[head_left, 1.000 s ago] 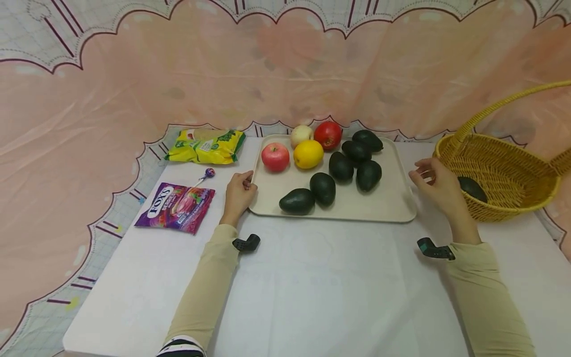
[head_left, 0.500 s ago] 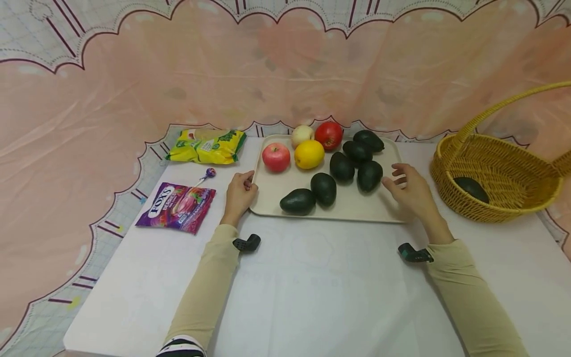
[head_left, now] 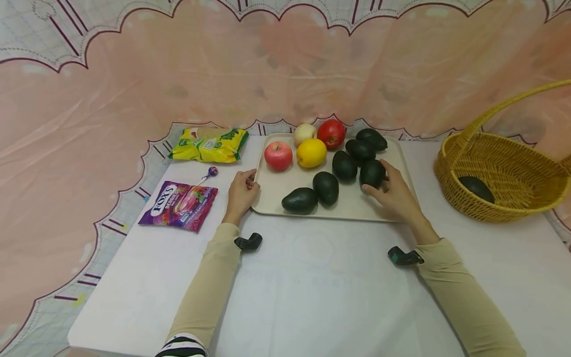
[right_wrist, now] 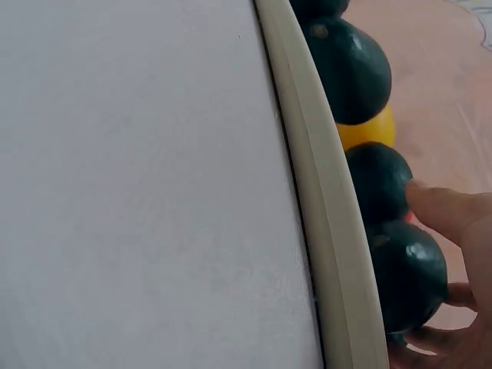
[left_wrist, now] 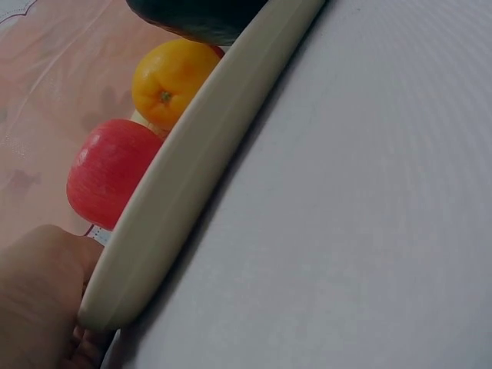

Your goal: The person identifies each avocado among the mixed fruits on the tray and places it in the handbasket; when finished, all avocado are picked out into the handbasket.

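Your right hand [head_left: 394, 196], right of centre in the frame, has thumb and fingers curved around a dark green avocado [head_left: 371, 173] on the right half of a cream tray [head_left: 274, 193]. Your left hand [head_left: 241, 196], left of centre, holds the tray's left edge with curled fingers. Five more avocados share the tray, with a pink-red apple [head_left: 278, 156] and a yellow citrus fruit [head_left: 311, 153] towards its upper left. At the frame's right, a wicker basket [head_left: 461, 201] contains another avocado [head_left: 476, 189]. A purple FOX'S Berries bag [head_left: 178, 206] lies at left.
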{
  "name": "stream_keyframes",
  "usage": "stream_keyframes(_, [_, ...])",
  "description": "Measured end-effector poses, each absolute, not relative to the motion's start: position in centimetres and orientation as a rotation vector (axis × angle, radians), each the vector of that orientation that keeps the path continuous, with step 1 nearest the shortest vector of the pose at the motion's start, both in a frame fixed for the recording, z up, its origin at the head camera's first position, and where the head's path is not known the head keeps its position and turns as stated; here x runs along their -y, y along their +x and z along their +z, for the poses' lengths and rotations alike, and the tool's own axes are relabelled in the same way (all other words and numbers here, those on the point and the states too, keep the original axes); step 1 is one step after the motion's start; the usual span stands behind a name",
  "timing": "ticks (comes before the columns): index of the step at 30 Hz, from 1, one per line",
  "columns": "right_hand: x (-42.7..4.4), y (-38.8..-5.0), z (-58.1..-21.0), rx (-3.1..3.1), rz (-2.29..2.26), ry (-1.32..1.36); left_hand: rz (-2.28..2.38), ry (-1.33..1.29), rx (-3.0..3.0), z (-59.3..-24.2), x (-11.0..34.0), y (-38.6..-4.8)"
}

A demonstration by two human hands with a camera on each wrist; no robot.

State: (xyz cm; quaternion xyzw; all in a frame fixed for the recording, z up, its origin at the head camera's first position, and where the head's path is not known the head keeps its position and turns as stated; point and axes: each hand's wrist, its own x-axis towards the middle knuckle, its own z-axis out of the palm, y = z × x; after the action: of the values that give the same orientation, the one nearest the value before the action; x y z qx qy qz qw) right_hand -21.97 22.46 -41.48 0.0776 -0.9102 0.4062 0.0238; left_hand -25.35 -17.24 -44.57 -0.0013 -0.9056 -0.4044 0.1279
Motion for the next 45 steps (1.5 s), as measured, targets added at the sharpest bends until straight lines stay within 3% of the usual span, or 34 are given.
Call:
stream_keyframes(19, [-22.2, -21.6, -41.3, 2.725, 1.283, 0.352, -1.18, 0.013, 2.642, -44.5, 17.2, -25.0])
stream_keyframes(45, [-26.5, -20.1, -35.5, 2.712, 1.252, 0.25, -1.192, -0.003, 2.64, -44.5, 17.3, -25.2])
